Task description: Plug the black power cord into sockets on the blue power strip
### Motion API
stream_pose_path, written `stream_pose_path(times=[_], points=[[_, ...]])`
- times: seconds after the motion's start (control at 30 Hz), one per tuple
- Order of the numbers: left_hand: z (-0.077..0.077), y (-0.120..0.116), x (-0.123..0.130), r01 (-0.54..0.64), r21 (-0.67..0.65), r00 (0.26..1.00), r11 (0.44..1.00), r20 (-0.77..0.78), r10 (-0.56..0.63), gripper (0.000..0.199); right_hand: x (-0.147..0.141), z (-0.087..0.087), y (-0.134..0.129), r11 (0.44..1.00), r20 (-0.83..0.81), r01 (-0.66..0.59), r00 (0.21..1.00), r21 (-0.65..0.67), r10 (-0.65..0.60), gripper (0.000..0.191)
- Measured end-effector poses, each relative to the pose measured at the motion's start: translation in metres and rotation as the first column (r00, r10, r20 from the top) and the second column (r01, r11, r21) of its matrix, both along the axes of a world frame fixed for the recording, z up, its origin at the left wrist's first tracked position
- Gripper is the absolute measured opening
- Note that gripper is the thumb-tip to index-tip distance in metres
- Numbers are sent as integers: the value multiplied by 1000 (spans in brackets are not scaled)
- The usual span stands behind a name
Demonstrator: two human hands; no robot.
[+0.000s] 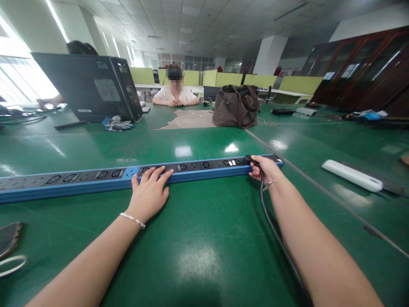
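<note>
A long blue power strip (204,174) with a row of black sockets lies across the green table. My left hand (151,187) rests flat on its middle, fingers spread over the sockets just right of a bright blue socket section. Near the strip's right end, my right hand (265,168) grips a black plug (248,159) between thumb and fingers. The plug sits at a socket there; how deep it is in, I cannot tell. From it a black power cord (271,221) runs down under my right forearm toward the bottom edge.
A white bar-shaped device (351,175) lies to the right. Farther back are a brown woven bag (235,106), a black computer tower (96,85) and grey-blue gloves (117,124). A person (175,91) with a headset sits across the table. A phone (9,238) lies at the left edge.
</note>
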State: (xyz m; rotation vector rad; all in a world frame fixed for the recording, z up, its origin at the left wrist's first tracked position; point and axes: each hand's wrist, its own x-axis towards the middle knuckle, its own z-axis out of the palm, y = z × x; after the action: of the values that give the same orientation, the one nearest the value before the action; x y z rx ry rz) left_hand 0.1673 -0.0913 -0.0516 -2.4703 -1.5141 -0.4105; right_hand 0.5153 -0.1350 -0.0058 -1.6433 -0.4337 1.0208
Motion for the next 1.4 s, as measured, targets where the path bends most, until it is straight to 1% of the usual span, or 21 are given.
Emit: stream_pose_path(times=[0.2,0.33,0.43,0.5,0.63,0.73,0.83,0.97,1.13,1.27,1.4], points=[[-1,0,0,6,4,1000,1000,2,-6,50,-4,0,-1,1000,41,14,999,-2,-14,33],[0,-2,0,3,3,1000,1000,1,-3,49,-5,-3,-2,1000,62,10,998,1,-11,36],[0,-2,0,2,3,1000,1000,4,-2,50,-5,-5,-1,1000,72,30,997,5,-30,36],[0,-2,0,-2,7,1000,1000,6,2,50,-4,-6,0,999,56,33,998,10,-34,36],[0,-1,0,1,-1,1000,1000,2,-1,50,0,-9,-1,1000,-25,1,1000,22,-1,37],[-1,-1,0,4,-1,1000,1000,3,-4,50,2,-12,-2,998,-90,-10,996,61,15,36],[-1,-1,1,2,8,1000,1000,7,-2,49,3,-14,-3,994,-100,-21,995,104,31,36],[-1,-1,1,1,16,1000,1000,8,-2,50,0,-18,-3,988,-62,16,998,152,-6,36],[0,0,1,1,10,1000,1000,15,-1,50,-3,-23,-2,971,-113,87,992,225,-62,36],[0,0,1,-1,-1,1000,1000,21,1,50,-5,-24,-1,965,-101,111,991,237,-89,35],[1,-1,2,1,-9,1000,1000,28,-1,49,-4,-24,-1,968,-61,108,993,226,-97,34]])
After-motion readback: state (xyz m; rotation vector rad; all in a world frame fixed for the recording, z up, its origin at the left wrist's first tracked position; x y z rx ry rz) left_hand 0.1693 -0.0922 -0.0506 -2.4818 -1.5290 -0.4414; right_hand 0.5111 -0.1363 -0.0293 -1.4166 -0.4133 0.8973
